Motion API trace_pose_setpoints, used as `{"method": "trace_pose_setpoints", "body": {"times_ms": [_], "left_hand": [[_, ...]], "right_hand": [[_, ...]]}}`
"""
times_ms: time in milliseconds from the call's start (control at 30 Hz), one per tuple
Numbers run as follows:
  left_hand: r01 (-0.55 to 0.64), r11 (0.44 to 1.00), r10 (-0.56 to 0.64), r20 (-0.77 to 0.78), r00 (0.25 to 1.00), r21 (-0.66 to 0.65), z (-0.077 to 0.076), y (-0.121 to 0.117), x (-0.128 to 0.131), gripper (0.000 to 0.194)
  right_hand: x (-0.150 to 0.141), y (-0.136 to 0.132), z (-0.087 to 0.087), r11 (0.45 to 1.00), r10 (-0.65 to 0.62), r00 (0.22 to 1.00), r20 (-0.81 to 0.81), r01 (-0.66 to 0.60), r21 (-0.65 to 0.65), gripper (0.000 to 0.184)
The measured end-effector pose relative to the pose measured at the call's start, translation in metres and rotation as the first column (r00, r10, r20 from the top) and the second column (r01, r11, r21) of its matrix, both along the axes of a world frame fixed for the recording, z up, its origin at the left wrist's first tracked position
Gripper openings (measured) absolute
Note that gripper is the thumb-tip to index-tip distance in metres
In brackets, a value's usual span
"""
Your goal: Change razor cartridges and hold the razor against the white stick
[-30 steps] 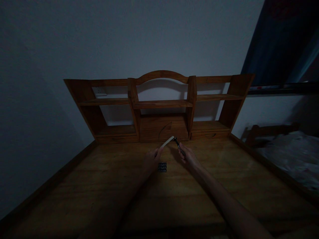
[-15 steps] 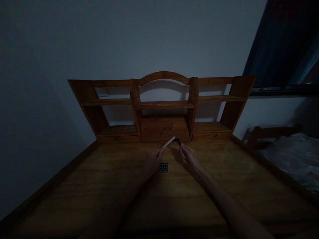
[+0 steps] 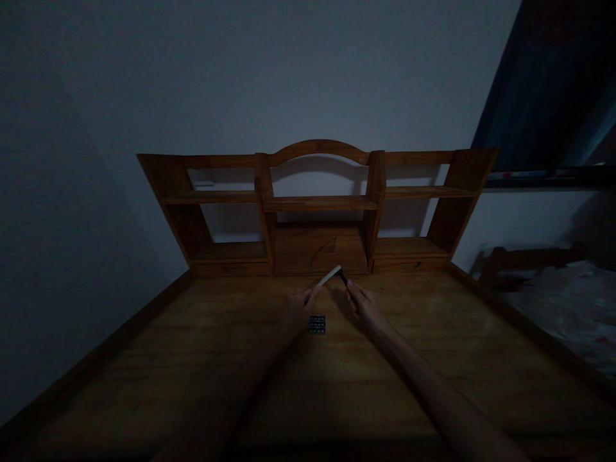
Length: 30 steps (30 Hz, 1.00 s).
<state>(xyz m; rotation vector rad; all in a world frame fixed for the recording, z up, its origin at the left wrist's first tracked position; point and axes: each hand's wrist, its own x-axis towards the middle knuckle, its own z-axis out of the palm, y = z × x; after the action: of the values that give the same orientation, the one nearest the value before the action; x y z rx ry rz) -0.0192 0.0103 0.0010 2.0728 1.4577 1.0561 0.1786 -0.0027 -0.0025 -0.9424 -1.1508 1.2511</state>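
My left hand [image 3: 298, 307] is closed around the lower end of a narrow, pale, blade-like strip [image 3: 330, 276], which slants up to the right. My right hand [image 3: 364, 303] grips a slim black-handled tool [image 3: 343, 277]. The tool's upper end meets the strip's far tip or lies right beside it; dim light hides whether they touch. Just right of my left wrist, a small dark rectangular piece [image 3: 317, 324] with rows of light marks lies flat on the wooden desk [image 3: 337, 385].
A wooden shelf unit [image 3: 320, 204] with open compartments stands along the desk's back. A thin dark curved line [image 3: 317, 250] shows on its middle panel. Raised edges run down both desk sides. A bed with pale bedding [image 3: 568, 301] is at the right, below a dark curtain [image 3: 543, 90].
The view has shifted slightly. The black tool has turned a little in my right hand, with its upper end closer to the pale strip's tip. Both hands keep their hold.
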Motion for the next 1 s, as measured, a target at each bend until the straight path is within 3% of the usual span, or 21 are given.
{"method": "trace_pose_setpoints", "body": {"times_ms": [333,600,767,1000], "left_hand": [[-0.014,1.000,0.013,0.003,1.000,0.020,0.001,0.000,0.002,0.056],[-0.010,1.000,0.010,0.009,1.000,-0.019,0.005,-0.003,0.002,0.053],[0.016,1.000,-0.016,0.004,1.000,-0.014,-0.001,0.001,0.001,0.053],[0.033,0.999,-0.033,-0.001,0.999,0.016,0.001,0.003,-0.001,0.056]], "right_hand": [[0.001,-0.001,0.001,1.000,-0.026,0.998,0.062,0.026,0.008,0.047],[0.004,-0.008,0.010,0.973,-0.156,0.945,0.289,0.096,0.210,0.044],[0.003,-0.008,0.011,0.944,-0.233,0.924,0.303,0.139,0.299,0.040],[0.003,-0.003,0.003,0.995,-0.075,0.988,0.132,0.065,0.081,0.045]]}}
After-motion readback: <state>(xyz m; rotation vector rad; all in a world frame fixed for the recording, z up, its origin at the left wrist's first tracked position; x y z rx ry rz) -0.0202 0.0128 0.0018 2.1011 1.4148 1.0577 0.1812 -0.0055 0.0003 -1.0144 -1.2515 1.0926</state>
